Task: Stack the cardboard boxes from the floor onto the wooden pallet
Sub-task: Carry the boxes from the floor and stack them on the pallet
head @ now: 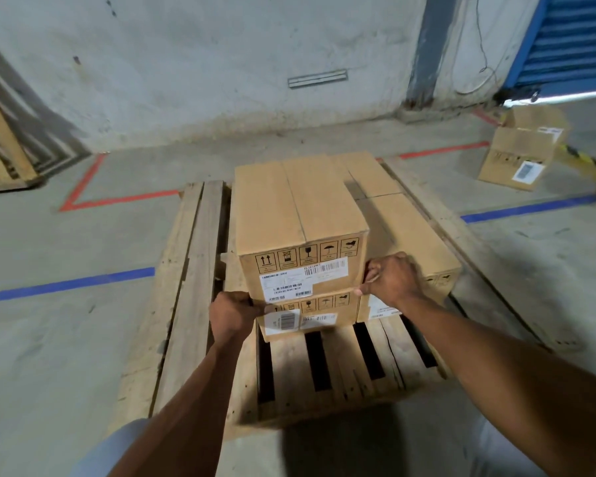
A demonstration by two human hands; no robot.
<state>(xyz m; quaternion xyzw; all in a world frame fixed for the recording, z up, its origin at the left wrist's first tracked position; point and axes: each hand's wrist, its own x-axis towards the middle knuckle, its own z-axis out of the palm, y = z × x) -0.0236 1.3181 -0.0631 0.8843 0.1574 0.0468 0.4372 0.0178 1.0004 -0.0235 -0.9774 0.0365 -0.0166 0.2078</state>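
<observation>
The top box (pixel 300 232) is seated on a lower box (pixel 310 313) at the near left of the wooden pallet (pixel 341 366), with another box (pixel 410 232) beside it on the right at the lower level and one more behind. It is held at its two near bottom corners: the left hand (pixel 233 316) is curled around the left corner, where the two boxes meet, and the right hand (pixel 394 278) is pressed against the right corner with fingers bent onto the edge. Both grips are narrow and closed on the cardboard.

The step in hand is judged to be the squaring of this box on the one beneath. It would be done well if the box were slid rather than lifted, with even pressure from both sides, until its label face sits flush with the face below and its right side is snug against the neighbour. Fingers should be kept out of the seam between the boxes.

An opened box (pixel 520 153) is seen on the floor (pixel 66 242) well apart, at the far right.
</observation>
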